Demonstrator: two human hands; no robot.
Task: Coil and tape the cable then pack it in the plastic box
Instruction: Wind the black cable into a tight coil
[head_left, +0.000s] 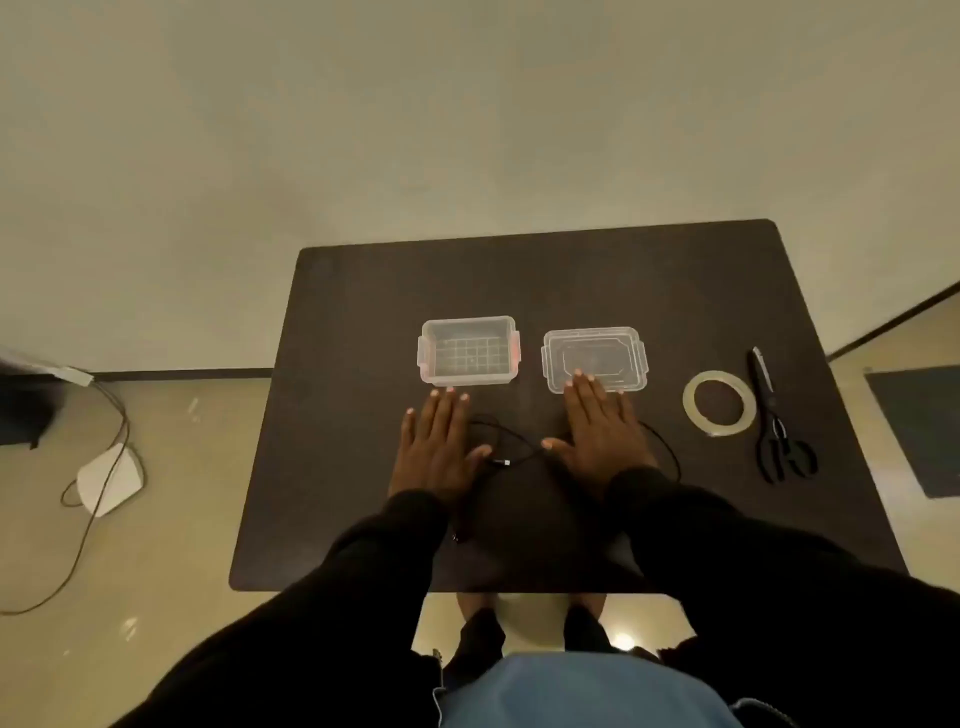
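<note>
- I see the left hand (435, 451) and right hand (602, 434) flat on the counter (363, 415), fingers straight, holding nothing.
- The cable (511, 457) lies loose between and under them, just nearer me than the box (468, 351).
- Right of the box: lid (595, 358), tape (719, 402), scissors (776, 421).

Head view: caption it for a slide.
Both hands, left and right, flat over loose cable; open box waits.

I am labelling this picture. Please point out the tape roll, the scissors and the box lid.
tape roll (696, 415), head view, left side of ring
scissors (763, 382), head view, blades
box lid (595, 353), head view, centre of top
</note>
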